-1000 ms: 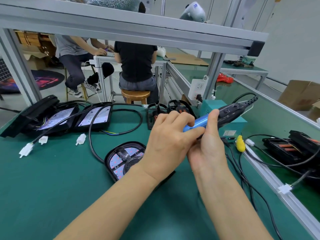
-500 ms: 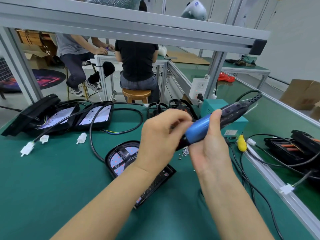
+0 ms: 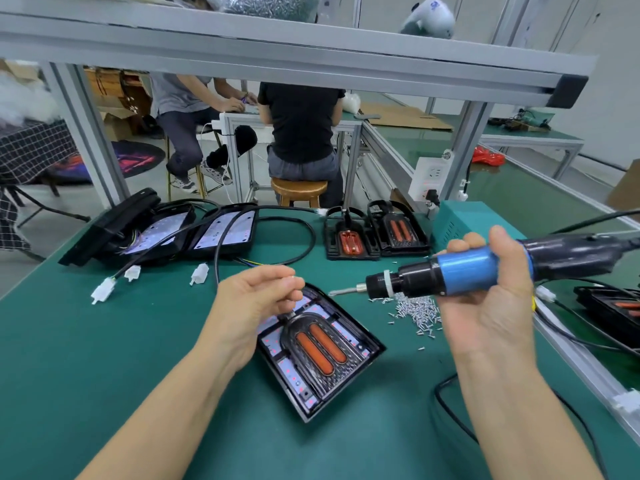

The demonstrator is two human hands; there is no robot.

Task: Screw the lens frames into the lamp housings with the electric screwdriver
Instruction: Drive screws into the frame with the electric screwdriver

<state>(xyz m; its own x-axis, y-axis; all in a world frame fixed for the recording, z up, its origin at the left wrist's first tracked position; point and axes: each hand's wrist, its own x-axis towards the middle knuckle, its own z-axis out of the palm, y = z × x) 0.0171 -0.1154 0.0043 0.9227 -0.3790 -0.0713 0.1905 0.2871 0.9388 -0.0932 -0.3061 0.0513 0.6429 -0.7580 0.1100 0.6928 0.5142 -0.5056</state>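
Both hands have separated since half a second ago, when they met around the tool's tip above the counter. Now the right hand [image 3: 485,299] grips the blue barrel of the electric screwdriver [image 3: 478,268], held nearly level with its bit [image 3: 341,291] pointing toward the left hand [image 3: 256,306]. That left hand hovers over the near lamp housing [image 3: 322,355], thumb and fingers curled together in a pinch; what they pinch is too small to make out.

Directly beneath and just right of the left hand, the black housing lies flat on the green counter [image 3: 104,358], carrying a lens frame [image 3: 322,344] with two orange oblong lenses seated inside it, over a pale LED board dotted red. Below the right hand's screwdriver tip, a loose heap of small silver screws [image 3: 415,310] is scattered on the counter, between the housing and the right wrist.

Beyond both hands, two more housings with orange lenses [image 3: 377,233] stand side by side near a teal power box [image 3: 460,223]. Far left of the left hand, open housings with bare LED boards [image 3: 194,233] rest stacked together, their black cables trailing white connectors [image 3: 104,289]. Right of the right hand, another housing [image 3: 613,310] with orange lenses lies at the counter's edge.
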